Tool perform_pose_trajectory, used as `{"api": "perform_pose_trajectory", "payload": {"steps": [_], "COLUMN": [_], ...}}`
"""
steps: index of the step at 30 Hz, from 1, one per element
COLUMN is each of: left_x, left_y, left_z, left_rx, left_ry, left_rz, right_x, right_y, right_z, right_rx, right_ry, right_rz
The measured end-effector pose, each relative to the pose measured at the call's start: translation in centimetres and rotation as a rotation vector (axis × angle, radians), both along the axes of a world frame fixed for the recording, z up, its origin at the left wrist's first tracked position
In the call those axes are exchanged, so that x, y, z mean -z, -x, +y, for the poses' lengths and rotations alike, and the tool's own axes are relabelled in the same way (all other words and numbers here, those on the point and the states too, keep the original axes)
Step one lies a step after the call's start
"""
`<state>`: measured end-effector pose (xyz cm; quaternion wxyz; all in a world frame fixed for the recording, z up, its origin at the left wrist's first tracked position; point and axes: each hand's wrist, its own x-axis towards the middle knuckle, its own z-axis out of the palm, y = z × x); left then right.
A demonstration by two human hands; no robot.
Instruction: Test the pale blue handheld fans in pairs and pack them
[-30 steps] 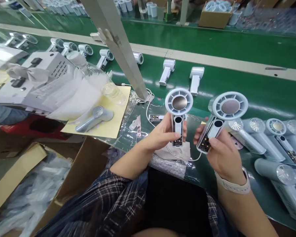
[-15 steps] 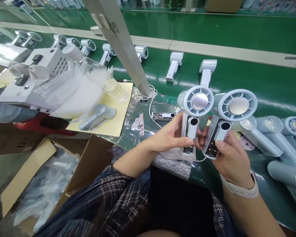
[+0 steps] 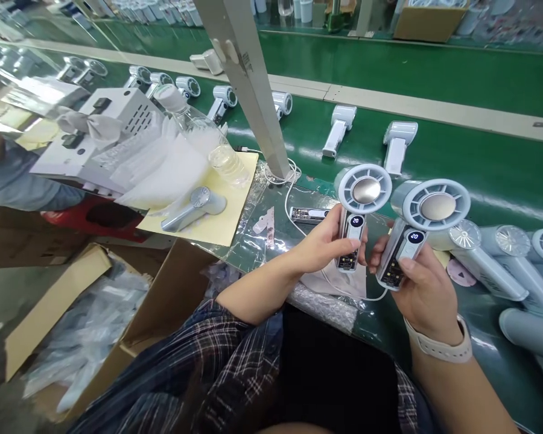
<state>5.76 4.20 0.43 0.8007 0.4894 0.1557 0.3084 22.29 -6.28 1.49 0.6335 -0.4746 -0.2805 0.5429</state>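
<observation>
My left hand is wrapped round the handle of a light-blue handheld fan, its thumb on the front near the button. In my right hand is a second handheld fan, also upright, with my thumb on its front. Both have a round ringed head with a silver disc, and their handles show bare circuitry. Each small round display is lit and reads 20. A white cable runs below the two fans. Behind my left hand a loose handle part with visible circuitry lies on the bench.
Several fans lie at the right, others along the green conveyor. One fan rests on yellow paper, near a plastic bottle. A metal post rises ahead. A cardboard box holds plastic bags. A person's sleeve shows at left.
Both displays were dark and now show a lit 20. The fans stay in my hands, nearly in place. The view has shifted a little, so the surroundings appear farther right.
</observation>
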Motion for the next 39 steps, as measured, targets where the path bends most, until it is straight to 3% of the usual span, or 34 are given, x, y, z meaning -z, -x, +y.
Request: {"api": "perform_pose_trajectory", "payload": {"steps": [3, 6, 13, 17, 27, 32, 39], "left_x": [0.8, 0.4, -4.1, -5.2, -5.4, -4.5, -3.3], "left_y": [-0.6, -0.6, 1.9, 2.4, 1.4, 0.6, -0.2], "left_z": [0.3, 0.2, -1.9, -2.7, -3.7, -3.6, -3.5], "left_rx": [-0.067, -0.036, -0.03, -0.01, -0.006, -0.14, -0.051], "left_ry": [0.011, 0.003, -0.115, -0.164, -0.179, -0.145, 0.035], "left_rz": [0.016, -0.039, -0.086, -0.103, 0.017, 0.133, -0.04], "right_x": [0.3, -0.1, -3.9, -4.9, -3.9, -3.6, -3.5], "right_y": [0.0, 0.1, 1.2, 1.5, 1.3, 0.6, 1.1], "right_z": [0.4, 0.4, -1.9, -2.9, -3.9, -3.6, -3.5], "right_rx": [0.061, 0.069, 0.099, 0.085, 0.103, 0.073, 0.128], "right_ry": [0.025, 0.04, 0.0, -0.026, -0.049, -0.105, -0.066], "right_rz": [-0.004, 0.009, -0.009, -0.006, 0.007, 0.033, 0.055]}}
